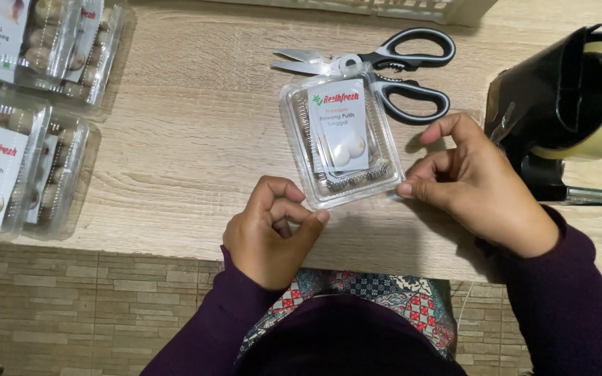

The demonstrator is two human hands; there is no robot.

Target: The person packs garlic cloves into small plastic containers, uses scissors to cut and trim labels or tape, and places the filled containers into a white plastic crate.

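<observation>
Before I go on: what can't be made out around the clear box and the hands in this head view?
- Clear plastic box: contents hidden by its label card.
- Left hand and right hand: pinched fingertips at the box's near edge; anything between them is too small to tell.
- Scissors: partly covered by the box.
- Tape dispenser: cut off at the right edge.

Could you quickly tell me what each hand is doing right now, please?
Left hand: fingers curled, pinching the clear plastic box at its near corner.
Right hand: pinching the box's other corner.

Single head-worn camera — looks steeply down from above, close over table [196, 139] edge; own lap and tiled floor [71, 306] below — no second view.
</observation>
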